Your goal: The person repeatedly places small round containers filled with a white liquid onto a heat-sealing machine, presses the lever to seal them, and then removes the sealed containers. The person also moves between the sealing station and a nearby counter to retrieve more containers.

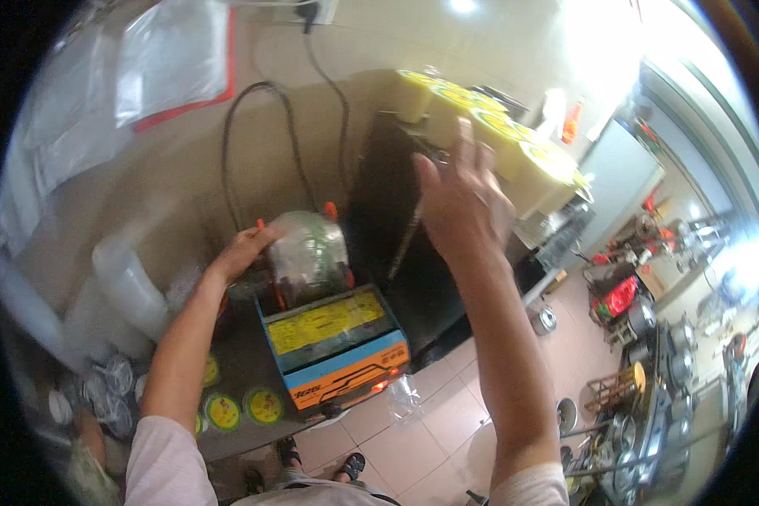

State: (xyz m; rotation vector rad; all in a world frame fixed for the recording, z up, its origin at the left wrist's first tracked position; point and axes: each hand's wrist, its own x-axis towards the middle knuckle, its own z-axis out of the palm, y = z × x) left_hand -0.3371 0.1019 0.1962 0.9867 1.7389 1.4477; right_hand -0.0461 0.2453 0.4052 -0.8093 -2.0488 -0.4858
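Observation:
In the head view my left hand (248, 248) is at the left end of a clear film roll (310, 253), its fingers by an orange support. Whether it grips the roll or only touches it cannot be made out. The roll is mounted at the back of a blue-and-orange tabletop machine (348, 373), with yellow printed film over its top and red lights lit on its front. My right hand (465, 202) is raised with fingers apart, holding nothing. Just past it, several pale yellow containers (531, 190) with yellow-green printed tops stand in a group.
Round yellow-topped items (265, 405) lie left of the machine on the dark counter (228, 443). Stacked translucent cups (129, 284) line the wall side. Black cords (228, 152) hang behind. Another person's arm (92, 436) shows at lower left. Pots (680, 364) and a wooden stool (620, 382) stand rightward.

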